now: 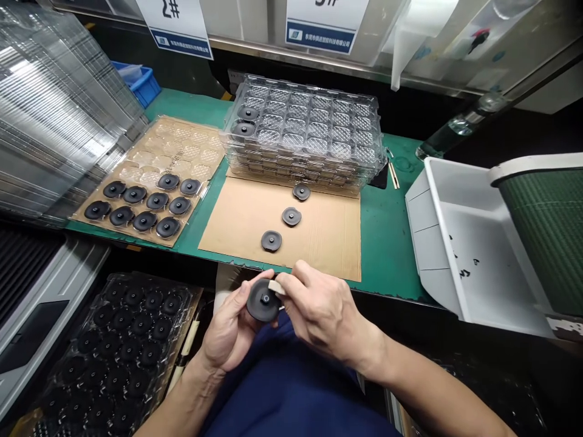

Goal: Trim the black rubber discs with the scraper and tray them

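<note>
Close to the person's lap, the left hand holds a round black disc by its rim, fingers curled around it. The right hand pinches a small pale tool against the disc's edge. The disc looks light and a bit bendy, like rubber, so the rim seems the best place to hold it. Past the hands, three more discs lie on a brown cardboard sheet on the green counter. Farther back sits a stack of clear trays.
</note>
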The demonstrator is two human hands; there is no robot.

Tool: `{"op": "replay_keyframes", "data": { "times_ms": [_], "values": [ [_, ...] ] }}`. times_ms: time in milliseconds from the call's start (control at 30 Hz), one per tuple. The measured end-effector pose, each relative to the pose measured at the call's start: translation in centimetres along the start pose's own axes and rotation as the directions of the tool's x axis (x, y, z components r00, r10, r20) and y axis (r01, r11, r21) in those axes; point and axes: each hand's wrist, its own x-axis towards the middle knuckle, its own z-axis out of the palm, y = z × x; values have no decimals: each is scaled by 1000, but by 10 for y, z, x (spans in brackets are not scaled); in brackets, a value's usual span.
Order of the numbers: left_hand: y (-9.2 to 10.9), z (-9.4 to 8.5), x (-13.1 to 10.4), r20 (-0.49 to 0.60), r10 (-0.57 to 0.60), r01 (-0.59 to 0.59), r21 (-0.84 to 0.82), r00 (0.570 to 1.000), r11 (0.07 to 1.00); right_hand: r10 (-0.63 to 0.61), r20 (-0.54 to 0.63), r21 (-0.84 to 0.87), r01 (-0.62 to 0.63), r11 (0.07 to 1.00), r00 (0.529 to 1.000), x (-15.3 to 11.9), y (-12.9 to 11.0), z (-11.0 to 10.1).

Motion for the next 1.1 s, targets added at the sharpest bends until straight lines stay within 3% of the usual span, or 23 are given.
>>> {"op": "replay_keyframes", "data": {
  "times_ms": [133, 233, 333, 467, 600, 800, 900, 1000, 1100],
  "values": [
    [1, -5, 4, -10, -33, 33, 37, 999, 999, 33, 68, -12, -32, 999, 997, -2, 3, 2],
    [-3, -7, 8, 63, -145, 145, 1, 987, 989, -165, 122, -23, 169, 985, 979, 6, 6, -2],
    [-6, -8, 10, 109, -217, 223, -54, 970, 973, -363, 176, -59, 378, 924, 915, 18, 9, -8],
    [-6, -10, 9, 121, -204, 213, -69, 971, 975, -307, 165, -143, 330, 933, 937, 25, 12, -10],
    [-5, -12, 9, 127, -208, 221, -102, 970, 970, -428, 168, -119, 449, 886, 888, 26, 11, -6],
    [-2, -10, 8, 99, -102, 109, -63, 990, 992, -346, 106, -176, 360, 916, 932, 28, 9, -5],
    [3, -6, 4, 11, 73, -72, -76, 997, 995, -236, 0, -129, 234, 964, 972, 24, 4, -1],
    [8, -4, 0, -89, 237, -240, -30, 968, 970, -78, -41, -41, 77, 996, 996, 16, -1, 4],
    [5, -4, -1, -155, 319, -321, 15, 935, 947, -49, -16, 5, 49, 999, 999, 8, -6, 7]
  ]
}}
